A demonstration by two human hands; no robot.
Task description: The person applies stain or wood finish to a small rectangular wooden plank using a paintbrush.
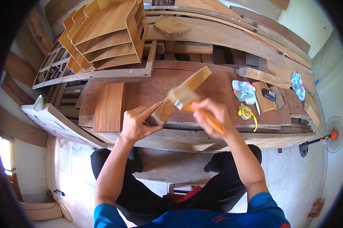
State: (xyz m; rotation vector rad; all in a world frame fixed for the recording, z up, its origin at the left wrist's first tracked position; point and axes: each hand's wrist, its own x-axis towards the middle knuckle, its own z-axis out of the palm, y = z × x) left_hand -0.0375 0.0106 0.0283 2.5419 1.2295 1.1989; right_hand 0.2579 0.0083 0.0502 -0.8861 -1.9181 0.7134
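My left hand (135, 122) grips the near end of a wooden block (164, 113), thumb on one side and fingers on the other. The block slants away to the upper right over the reddish-brown board. In my right hand (214, 116) is a paintbrush (203, 114) with an orange handle, its fingers closed round it. The brush's pale bristles, blurred by motion, overlap the top of the block near its middle. Left of my left hand lies a flat reddish wooden piece (109, 106).
A yellow tape measure (246, 111), a crumpled floral cloth (244, 91) and a black object (269, 94) on a small wood piece lie to the right. A tiered wooden tray (107, 30) stands at the back left. Stacked planks (224, 34) line the back. A fan (333, 135) stands far right.
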